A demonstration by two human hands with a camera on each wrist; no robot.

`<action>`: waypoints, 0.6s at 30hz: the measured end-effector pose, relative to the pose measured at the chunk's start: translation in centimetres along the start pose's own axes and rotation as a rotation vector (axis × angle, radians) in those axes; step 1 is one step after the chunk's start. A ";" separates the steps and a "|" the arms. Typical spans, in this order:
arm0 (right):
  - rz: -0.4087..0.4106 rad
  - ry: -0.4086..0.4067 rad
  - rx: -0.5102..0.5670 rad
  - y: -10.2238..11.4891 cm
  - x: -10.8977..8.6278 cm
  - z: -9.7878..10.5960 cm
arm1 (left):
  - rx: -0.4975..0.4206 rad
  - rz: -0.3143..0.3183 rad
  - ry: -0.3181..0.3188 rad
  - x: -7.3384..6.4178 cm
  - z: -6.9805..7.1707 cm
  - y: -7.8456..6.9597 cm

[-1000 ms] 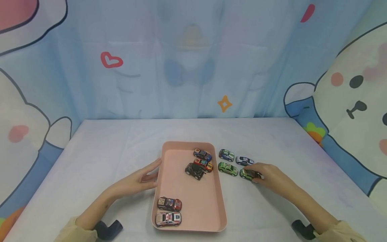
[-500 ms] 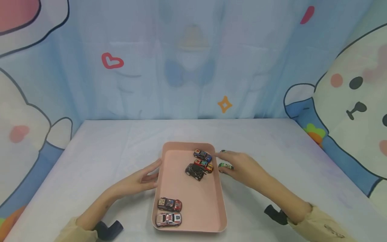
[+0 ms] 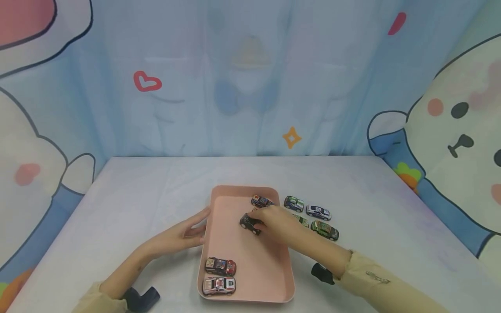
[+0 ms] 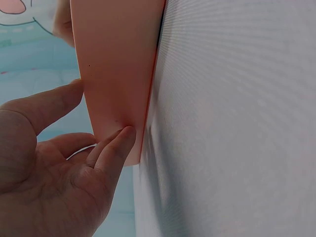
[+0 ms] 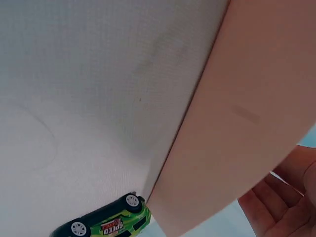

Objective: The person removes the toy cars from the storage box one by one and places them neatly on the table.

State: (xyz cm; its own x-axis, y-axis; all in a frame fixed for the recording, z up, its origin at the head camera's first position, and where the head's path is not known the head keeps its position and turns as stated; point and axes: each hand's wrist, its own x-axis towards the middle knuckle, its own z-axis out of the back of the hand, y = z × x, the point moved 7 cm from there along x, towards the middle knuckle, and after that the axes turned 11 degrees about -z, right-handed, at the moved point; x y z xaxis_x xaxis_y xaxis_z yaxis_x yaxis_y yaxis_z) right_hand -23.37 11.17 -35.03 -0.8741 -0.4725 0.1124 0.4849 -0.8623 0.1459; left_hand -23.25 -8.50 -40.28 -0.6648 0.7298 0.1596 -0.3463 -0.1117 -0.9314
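A pink tray (image 3: 250,269) lies lengthwise on the table. The left hand (image 3: 182,234) rests against its left wall, thumb at the rim and relaxed fingertips on the outer side, as the left wrist view shows. Inside the tray, the right hand (image 3: 275,224) pinches a black toy car (image 3: 248,222) between thumb and fingers. Behind that hand sits a blue toy car (image 3: 261,201), partly covered; the red-yellow car beside it is almost wholly hidden. Near the tray's front left corner stand a dark red toy car (image 3: 221,266) and a white toy car (image 3: 219,285).
Right of the tray, on the white tabletop (image 3: 372,208), stand a green-white car (image 3: 294,203), a white-blue car (image 3: 318,212), a dark green car (image 3: 325,230) and a bright green car (image 5: 116,219) half covered by the right hand. A printed curtain (image 3: 176,117) hangs behind.
The right hand has let go of the dark green car and moved left over the tray wall to the black car, which it now pinches. The left hand stays in place.
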 end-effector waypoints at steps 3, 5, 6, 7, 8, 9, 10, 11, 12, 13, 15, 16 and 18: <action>-0.024 0.003 -0.002 0.0 0.2 -0.3 | -0.012 -0.001 0.005 0.0 -0.1 0.0; -0.030 -0.004 0.005 0.1 0.4 -0.4 | -0.021 -0.002 0.008 0.0 -0.1 0.0; -0.031 -0.011 0.008 0.2 0.5 -0.4 | -0.022 -0.003 0.008 0.0 -0.1 0.0; -0.031 -0.022 0.009 0.2 0.6 -0.4 | -0.023 -0.004 0.008 0.0 -0.1 0.0; -0.031 -0.033 0.016 0.3 0.6 -0.5 | -0.025 -0.005 0.009 0.0 -0.1 0.0; -0.030 -0.046 0.022 0.3 0.6 -0.4 | -0.027 -0.006 0.009 0.0 -0.1 0.0; -0.033 -0.054 0.026 0.3 0.6 -0.5 | -0.026 -0.004 0.008 0.0 -0.1 0.0; -0.040 -0.061 0.033 0.3 0.6 -0.4 | -0.027 -0.002 0.007 0.0 -0.1 0.0; -0.046 -0.067 0.044 0.3 0.7 -0.5 | -0.027 -0.001 0.005 0.0 -0.1 0.0; -0.056 -0.071 0.055 0.2 0.7 -0.5 | -0.028 0.001 0.004 -0.1 -0.1 0.0; -0.079 -0.072 0.072 0.1 0.7 -0.5 | -0.026 0.005 0.002 -0.1 -0.1 0.0; -0.092 -0.072 0.080 0.0 0.7 -0.5 | -0.024 0.007 0.001 -0.1 -0.1 0.0; -0.108 -0.077 0.100 -0.1 0.7 -0.3 | -0.023 0.007 -0.001 -0.1 -0.1 0.1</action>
State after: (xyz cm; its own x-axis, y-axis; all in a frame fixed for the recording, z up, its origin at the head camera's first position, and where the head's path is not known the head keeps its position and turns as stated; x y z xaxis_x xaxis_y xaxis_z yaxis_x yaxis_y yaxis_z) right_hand -24.04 10.87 -35.31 -0.9184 -0.3595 0.1651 0.3920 -0.8832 0.2575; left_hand -23.14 -8.47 -40.39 -0.6676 0.7286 0.1531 -0.3262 -0.1015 -0.9398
